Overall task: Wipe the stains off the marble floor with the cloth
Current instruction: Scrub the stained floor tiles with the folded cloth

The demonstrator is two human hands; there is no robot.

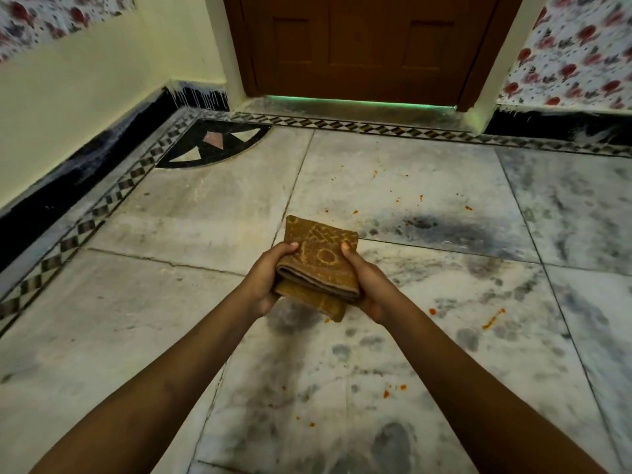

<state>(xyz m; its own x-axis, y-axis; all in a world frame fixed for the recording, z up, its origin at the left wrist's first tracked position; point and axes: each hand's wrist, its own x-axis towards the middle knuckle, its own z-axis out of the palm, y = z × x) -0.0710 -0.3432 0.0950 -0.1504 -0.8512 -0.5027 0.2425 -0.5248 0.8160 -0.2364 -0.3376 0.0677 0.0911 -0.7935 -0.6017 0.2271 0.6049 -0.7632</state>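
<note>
A folded brown cloth [319,260] with a pale pattern is held above the marble floor [427,186] in both hands. My left hand [266,277] grips its left side, thumb on top. My right hand [367,283] grips its right side the same way. Orange-red stains dot the floor: a streak and a spot [492,319] to the right of my hands, small specks [398,200] farther ahead, and a few drops [393,390] nearer me. Dark grey veining marks the marble tiles.
A brown wooden door [359,46] stands shut straight ahead, with green light under it. A yellow wall with a black skirting [85,155] runs along the left. A patterned border strip [113,196] edges the floor, with a black inlaid corner piece [212,145].
</note>
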